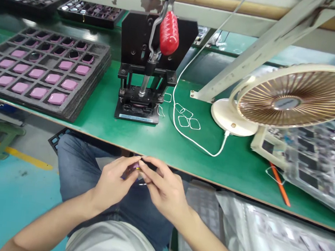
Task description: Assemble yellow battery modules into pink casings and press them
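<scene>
My left hand (113, 183) and my right hand (162, 187) meet over my lap, just below the front edge of the green table (104, 116). Both pinch a small pink part (136, 166) between their fingertips; most of it is hidden by the fingers. A thin dark ring or wire (144, 183) shows under my right fingers. Straight ahead on the table stands a black hand press (145, 62) with a red lever handle (169, 33). Several thin white frame rings (187, 117) lie to its right.
A black foam tray (99, 64) with several pink parts sits at the left, more trays behind it. A beige desk fan (288, 100) with a white cable (184, 132) stands at the right, beside an orange pen (280, 184) and bagged trays (312, 160).
</scene>
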Motion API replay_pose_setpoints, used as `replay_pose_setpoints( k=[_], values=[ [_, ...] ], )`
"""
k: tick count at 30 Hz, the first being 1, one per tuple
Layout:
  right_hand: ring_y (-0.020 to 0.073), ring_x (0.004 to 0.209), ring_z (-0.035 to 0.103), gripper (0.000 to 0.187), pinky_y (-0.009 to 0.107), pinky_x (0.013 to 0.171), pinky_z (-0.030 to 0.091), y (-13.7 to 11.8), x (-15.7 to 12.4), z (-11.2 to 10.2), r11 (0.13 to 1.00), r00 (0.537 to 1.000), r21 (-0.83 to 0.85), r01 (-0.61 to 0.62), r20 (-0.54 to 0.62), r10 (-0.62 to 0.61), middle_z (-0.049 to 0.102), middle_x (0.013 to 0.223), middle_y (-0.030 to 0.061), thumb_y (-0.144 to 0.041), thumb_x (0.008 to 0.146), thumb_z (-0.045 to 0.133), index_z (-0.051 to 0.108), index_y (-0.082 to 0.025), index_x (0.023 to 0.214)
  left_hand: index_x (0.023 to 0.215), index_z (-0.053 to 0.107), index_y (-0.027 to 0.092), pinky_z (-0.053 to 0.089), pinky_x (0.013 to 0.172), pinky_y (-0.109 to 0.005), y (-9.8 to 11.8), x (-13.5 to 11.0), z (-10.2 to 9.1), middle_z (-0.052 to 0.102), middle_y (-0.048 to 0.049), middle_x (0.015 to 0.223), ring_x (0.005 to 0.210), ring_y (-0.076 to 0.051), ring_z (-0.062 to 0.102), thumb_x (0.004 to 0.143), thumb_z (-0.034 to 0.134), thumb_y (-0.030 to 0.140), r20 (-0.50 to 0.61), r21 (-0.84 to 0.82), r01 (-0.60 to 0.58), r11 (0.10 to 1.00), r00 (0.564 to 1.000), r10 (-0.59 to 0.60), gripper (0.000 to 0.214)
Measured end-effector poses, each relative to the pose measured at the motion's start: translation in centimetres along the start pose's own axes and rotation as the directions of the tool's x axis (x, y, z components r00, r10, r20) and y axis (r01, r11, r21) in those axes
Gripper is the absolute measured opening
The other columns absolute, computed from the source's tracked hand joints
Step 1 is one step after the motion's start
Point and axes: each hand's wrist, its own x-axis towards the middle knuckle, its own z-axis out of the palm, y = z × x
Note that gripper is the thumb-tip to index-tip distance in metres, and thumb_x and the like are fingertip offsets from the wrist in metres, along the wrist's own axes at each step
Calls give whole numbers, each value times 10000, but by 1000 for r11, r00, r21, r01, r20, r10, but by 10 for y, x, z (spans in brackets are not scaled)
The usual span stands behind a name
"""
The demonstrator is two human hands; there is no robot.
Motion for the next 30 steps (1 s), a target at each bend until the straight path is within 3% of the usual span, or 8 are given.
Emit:
replay_pose_setpoints(
  k=[6,11,16,19,21,25,28,30],
  values=[
    [184,1113,750,299,291,973,611,-5,2,1,864,960,435,-255,7,280,761,1251,57,-167,1060,639,773,-306,1289,1260,774,227,636,861,-257,7,0,3,846,-54,1073,888,-167,800,947,782,131,-46,-66,-27,997,999,24,327],
    [177,1002,751,207,269,935,604,-8,6,-3,566,844,663,-490,198,499,797,1095,37,-427,1030,731,782,-258,1138,1181,785,211,653,862,-298,19,4,10,839,-64,1020,901,-186,802,914,753,2,-104,-125,-179,976,981,166,341],
    [174,971,727,311,268,912,589,-10,0,6,473,778,693,-545,207,593,792,1077,38,-508,998,754,766,-242,1159,1199,790,210,675,870,-338,19,7,17,848,-74,1034,939,-214,813,882,732,-62,-147,-120,-274,954,955,256,422],
    [176,936,718,339,273,866,591,-23,-8,5,482,750,687,-544,139,647,782,1040,43,-537,1000,736,757,-228,1136,1100,829,240,667,884,-309,20,0,21,856,-42,1009,910,-201,821,900,764,26,-85,-161,-146,976,987,134,300],
    [169,859,700,359,267,774,577,-32,-22,-2,571,748,619,-540,42,662,767,1014,53,-549,1021,691,753,-214,1133,1096,844,255,666,870,-282,19,-10,22,858,-34,1019,883,-197,824,916,809,173,42,-230,140,963,990,-134,201],
    [154,700,645,515,275,687,527,-24,-83,-47,740,721,125,-661,-168,673,697,790,43,-592,1100,459,743,-215,894,1348,766,256,666,808,-254,-2,-27,30,851,-35,988,787,-187,802,826,909,462,402,-338,682,649,728,-555,579],
    [167,645,597,631,304,700,514,1,-155,-115,462,494,-179,-868,-388,778,574,642,32,-610,1113,380,585,-225,657,1161,820,240,626,625,-243,-21,-35,40,785,-19,744,589,-167,721,708,977,533,574,-405,805,434,593,-565,561],
    [193,741,636,549,340,786,536,28,-203,-171,240,314,-207,-948,-519,795,616,721,48,-537,1127,427,613,-206,730,981,823,217,552,488,-252,-27,-40,46,727,-18,631,468,-161,642,622,1017,542,663,-420,855,305,519,-540,521]
  ],
)
